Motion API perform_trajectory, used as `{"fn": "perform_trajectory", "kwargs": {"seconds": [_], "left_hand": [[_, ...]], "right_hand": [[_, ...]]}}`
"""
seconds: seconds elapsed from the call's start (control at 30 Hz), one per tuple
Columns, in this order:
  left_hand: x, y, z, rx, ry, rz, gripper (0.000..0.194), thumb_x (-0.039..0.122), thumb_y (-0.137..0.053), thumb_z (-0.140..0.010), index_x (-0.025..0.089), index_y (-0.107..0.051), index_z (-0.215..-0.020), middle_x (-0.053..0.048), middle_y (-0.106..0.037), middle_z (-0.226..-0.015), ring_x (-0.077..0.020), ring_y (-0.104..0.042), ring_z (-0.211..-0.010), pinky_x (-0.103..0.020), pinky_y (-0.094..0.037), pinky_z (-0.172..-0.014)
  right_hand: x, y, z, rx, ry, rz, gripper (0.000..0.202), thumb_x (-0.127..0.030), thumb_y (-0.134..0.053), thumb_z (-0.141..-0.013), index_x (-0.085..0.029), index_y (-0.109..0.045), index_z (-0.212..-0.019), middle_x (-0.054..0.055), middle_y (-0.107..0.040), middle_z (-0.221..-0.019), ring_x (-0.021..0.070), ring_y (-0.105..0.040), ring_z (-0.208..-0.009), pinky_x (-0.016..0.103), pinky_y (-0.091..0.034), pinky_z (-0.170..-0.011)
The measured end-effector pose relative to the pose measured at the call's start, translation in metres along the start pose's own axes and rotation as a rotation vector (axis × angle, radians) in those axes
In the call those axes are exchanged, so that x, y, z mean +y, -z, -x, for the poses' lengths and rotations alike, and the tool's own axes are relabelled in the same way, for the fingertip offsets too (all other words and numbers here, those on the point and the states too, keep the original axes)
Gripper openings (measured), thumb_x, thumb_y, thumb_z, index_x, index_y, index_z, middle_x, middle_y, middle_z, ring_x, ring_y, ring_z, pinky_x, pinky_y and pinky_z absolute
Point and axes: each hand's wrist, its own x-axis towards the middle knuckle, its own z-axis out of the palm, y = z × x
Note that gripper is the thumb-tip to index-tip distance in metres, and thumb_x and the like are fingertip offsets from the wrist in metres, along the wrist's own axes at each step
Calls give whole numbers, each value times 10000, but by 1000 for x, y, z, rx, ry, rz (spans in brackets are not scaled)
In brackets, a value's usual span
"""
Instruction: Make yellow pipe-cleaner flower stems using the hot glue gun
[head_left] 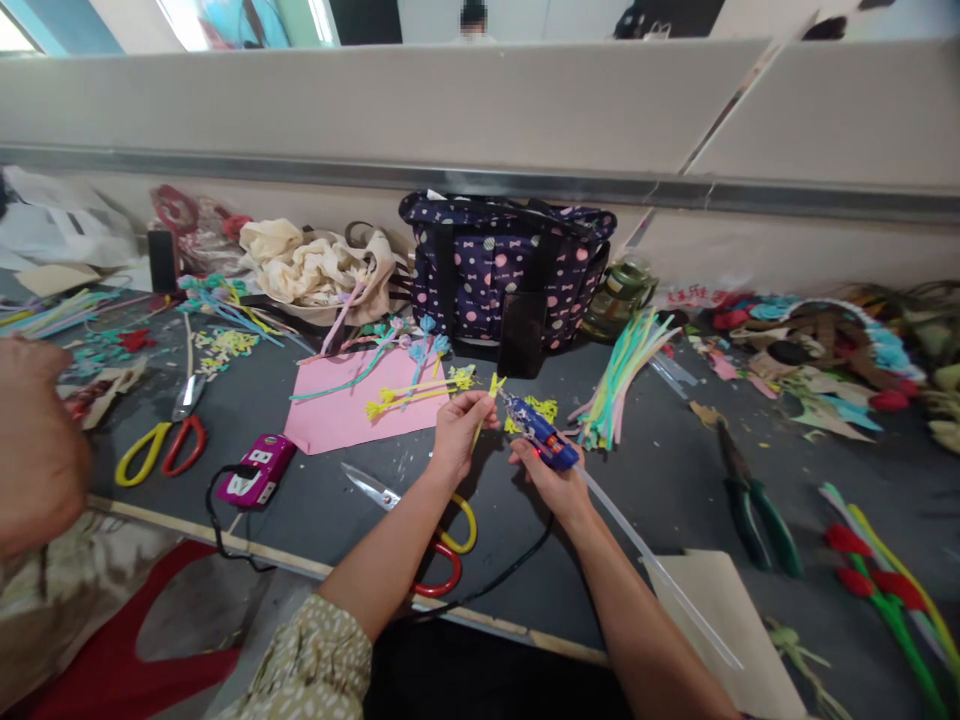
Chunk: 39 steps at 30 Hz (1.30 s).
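Observation:
My right hand (pixel 559 480) grips a blue hot glue gun (pixel 541 430), with a long clear glue stick (pixel 660 565) trailing out of its back end. Pinched in the fingers of my left hand (pixel 463 430) is a yellow pipe cleaner flower (pixel 495 388), held upright close to the gun's nozzle. More small yellow flowers (pixel 541 408) lie just behind the gun. To the left, a pink sheet (pixel 337 415) carries yellow, blue and purple pipe cleaner flowers. Scissors (pixel 457 525) with red and yellow handles lie partly under my left forearm.
A purple power socket (pixel 259 470) and second scissors (pixel 176 430) lie left, near another person's arm (pixel 37 450). A patterned bag (pixel 510 260) with a dark phone (pixel 523 335) against it stands behind. Pipe cleaners (pixel 626 375) and pliers (pixel 750 510) lie right.

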Motion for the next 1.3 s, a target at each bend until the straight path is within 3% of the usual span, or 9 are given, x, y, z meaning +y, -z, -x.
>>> {"fn": "perform_trajectory", "kwargs": {"seconds": [0.77, 1.3], "left_hand": [[0, 0, 1, 2, 1, -8, 279, 325, -798, -621, 132, -678, -782, 0, -620, -664, -80, -564, -555, -227, -503, -584], [1, -1, 1, 16, 6, -4, 282, 318, -810, -610, 134, -688, -785, 2, -623, -660, -79, -566, -548, -225, -503, -577]], "right_hand": [[10, -3, -1, 46, -88, -7, 318, -486, -705, -725, -171, -671, -732, 1, -610, -501, 121, -519, -387, 229, -426, -392], [5, -3, 0, 54, -53, 39, 360, -472, -720, -717, -173, -698, -917, -18, -595, -472, 144, -551, -388, 236, -439, -406]]}}
